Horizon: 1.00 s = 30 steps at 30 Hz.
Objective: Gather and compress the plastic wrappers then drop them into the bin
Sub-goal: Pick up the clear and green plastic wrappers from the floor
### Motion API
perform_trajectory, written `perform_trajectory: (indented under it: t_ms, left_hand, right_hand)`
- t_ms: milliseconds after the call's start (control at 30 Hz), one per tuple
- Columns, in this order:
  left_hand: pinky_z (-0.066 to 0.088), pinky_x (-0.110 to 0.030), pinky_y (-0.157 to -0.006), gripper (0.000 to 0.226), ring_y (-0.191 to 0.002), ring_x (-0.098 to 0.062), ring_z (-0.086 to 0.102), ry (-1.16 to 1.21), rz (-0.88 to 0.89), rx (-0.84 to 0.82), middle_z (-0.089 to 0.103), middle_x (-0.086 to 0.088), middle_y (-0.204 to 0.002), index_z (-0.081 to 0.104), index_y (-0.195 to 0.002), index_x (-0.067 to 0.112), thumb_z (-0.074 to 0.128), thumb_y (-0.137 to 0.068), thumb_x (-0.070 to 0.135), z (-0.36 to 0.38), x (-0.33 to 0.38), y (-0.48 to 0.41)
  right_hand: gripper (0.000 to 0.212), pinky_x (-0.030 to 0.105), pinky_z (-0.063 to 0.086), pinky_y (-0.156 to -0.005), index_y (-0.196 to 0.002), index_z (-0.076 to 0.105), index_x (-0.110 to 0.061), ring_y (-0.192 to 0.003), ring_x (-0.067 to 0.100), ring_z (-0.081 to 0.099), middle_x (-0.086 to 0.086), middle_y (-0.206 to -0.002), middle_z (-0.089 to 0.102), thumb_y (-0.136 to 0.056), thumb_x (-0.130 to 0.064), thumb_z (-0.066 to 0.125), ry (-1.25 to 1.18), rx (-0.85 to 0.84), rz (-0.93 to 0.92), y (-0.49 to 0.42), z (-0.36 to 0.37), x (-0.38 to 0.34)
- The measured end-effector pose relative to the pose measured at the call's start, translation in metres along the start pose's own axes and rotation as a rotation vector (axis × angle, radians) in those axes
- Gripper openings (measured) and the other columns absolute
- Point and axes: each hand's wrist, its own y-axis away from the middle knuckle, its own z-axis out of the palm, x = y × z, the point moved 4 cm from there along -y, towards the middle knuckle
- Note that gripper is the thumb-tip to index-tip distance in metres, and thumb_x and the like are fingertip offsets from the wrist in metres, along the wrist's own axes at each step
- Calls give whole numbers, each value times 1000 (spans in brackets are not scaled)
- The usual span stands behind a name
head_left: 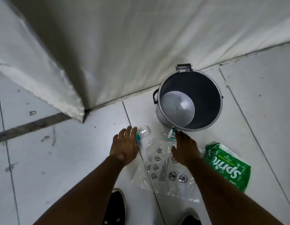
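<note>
A grey round bin (204, 111) stands open on the tiled floor, with nothing visible inside. In front of it lies a clear plastic wrapper (163, 169) printed with black warning symbols, and to its right a green Sprite wrapper (228, 166). Two small clear plastic bottles with teal labels lie near the bin: one (143, 132) by my left fingertips, one (169, 133) under the bin's front rim. My left hand (124, 146) hovers open beside the left bottle. My right hand (184, 148) is open over the clear wrapper's upper edge, fingers near the right bottle.
A white wall corner (76, 95) juts out at the left, and the wall runs behind the bin. My two dark shoes (116, 207) show at the bottom edge. Pale floor tiles (59, 159) stretch to the left and right.
</note>
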Motion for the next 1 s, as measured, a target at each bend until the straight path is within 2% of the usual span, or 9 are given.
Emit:
perform_trajectory:
  t_ms: [100,167,333,533,733,867,1000]
  left_hand:
    - [25,-47,-113,72,-143,-30,17,-6,-28,-8,17,-10,-160,10,-152,19,47,-93,37,20,-5,-19]
    - [28,-47,-111,71,-142,-30,19,-13,-35,-20,19,-9,-159,13,-152,19,48,-93,36,32,-10,-28]
    - [34,-47,-106,71,-135,-29,30,8,-40,-6,30,-8,-154,19,-150,18,54,-90,32,58,-14,-46]
    - [43,-45,-94,63,-117,-31,48,-44,-17,9,49,-9,-137,20,-148,20,49,-93,33,65,-10,-56]
    - [45,-46,-87,62,-111,-33,51,-101,9,69,54,-11,-131,31,-145,15,54,-90,33,28,5,-28]
    - [48,-45,-83,61,-103,-31,55,-83,83,107,58,-10,-123,37,-140,14,57,-90,41,-6,38,11]
    - [49,-42,-76,61,-94,-28,56,-61,159,66,59,-9,-116,38,-137,16,56,-89,49,-20,88,42]
  right_hand:
    - [78,48,32,-112,-153,15,-14,-139,32,33,13,-157,30,-89,-30,56,55,40,-34,-21,18,7]
    - [75,49,34,-110,-151,22,-11,-137,33,36,13,-155,34,-87,-26,57,83,57,-49,-31,26,4]
    - [66,56,47,-95,-138,45,-3,-120,40,53,20,-135,56,-76,-14,65,129,152,-56,-53,52,6]
    - [66,54,51,-87,-129,53,-2,-104,41,62,20,-118,66,-67,-2,73,209,251,-76,-63,60,10]
    - [62,47,51,-79,-123,57,-5,-94,36,64,14,-104,69,-65,-8,78,195,327,-113,-27,32,3]
    - [61,48,48,-86,-133,47,-8,-104,34,60,12,-116,65,-78,-21,71,91,271,-82,20,0,9]
    - [60,46,46,-90,-137,42,-12,-109,34,57,11,-123,61,-85,-35,63,-164,289,114,70,-28,44]
